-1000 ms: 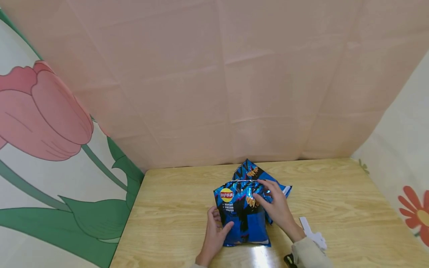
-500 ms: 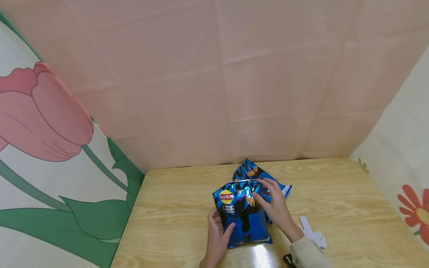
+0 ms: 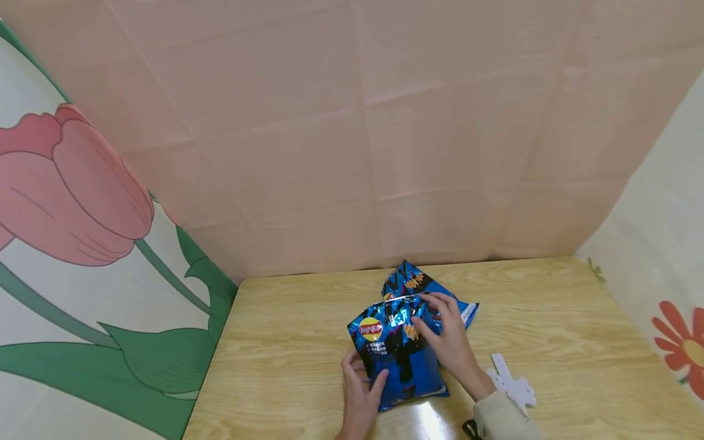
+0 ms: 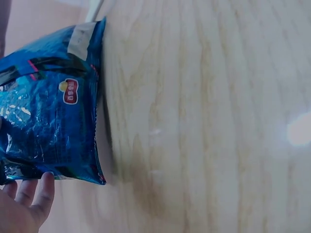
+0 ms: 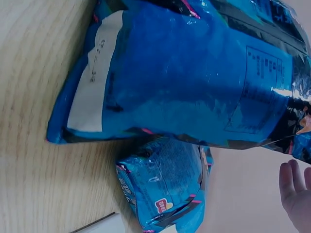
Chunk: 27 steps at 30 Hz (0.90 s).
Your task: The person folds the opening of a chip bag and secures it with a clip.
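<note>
A blue, glossy bag of chips (image 3: 407,379) with a round red-and-yellow logo stands tilted between both hands in the head view. My left hand (image 3: 361,394) grips its lower left side, thumb on the front and fingers round the edge. At the upper right corner my right hand (image 3: 453,345) pinches the bag, thumb on the front and fingers along the top seam. Behind it lies a second blue chip bag (image 3: 414,282), partly covered by the first. The right wrist view shows the held bag (image 5: 175,73) close up, a pale printed strip along its bottom end.
On the wooden table (image 3: 286,342), a white flat cut-out shape (image 3: 513,386) lies right of my right wrist. A small black object (image 3: 471,429) shows partly beside the sleeve. A pinkish cloth (image 3: 308,183) hangs behind the table's back edge.
The front bag has turned slightly, its bottom swinging right and its upper left corner dropping a little. My left hand has shifted right with it; the rear bag has stayed put.
</note>
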Available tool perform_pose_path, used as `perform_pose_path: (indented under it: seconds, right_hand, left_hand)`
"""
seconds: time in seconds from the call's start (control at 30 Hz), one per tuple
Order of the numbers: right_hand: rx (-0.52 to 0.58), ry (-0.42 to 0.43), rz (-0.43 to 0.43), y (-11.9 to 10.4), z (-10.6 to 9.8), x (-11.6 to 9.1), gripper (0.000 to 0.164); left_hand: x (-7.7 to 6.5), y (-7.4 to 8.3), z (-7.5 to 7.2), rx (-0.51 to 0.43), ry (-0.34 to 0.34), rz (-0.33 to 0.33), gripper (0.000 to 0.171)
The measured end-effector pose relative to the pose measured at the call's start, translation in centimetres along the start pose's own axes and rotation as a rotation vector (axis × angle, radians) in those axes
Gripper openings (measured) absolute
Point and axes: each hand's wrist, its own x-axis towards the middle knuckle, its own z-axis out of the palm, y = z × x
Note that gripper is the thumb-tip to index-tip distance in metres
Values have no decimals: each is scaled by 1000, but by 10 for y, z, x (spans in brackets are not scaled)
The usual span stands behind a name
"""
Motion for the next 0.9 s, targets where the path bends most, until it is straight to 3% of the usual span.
perform_pose_path:
  seconds: [0.47, 0.73, 0.9]
  right_hand:
    - [-39, 14, 38, -7, 5, -19, 50]
    - [-91, 33, 53, -11, 10, -45, 48]
    - [-145, 31, 63, -11, 13, -55, 48]
  left_hand:
    - [-8, 3, 3, -28, 32, -42, 72]
    - [-10, 1, 7, -19, 80, -6, 69]
    - [-11, 2, 6, -24, 68, -16, 70]
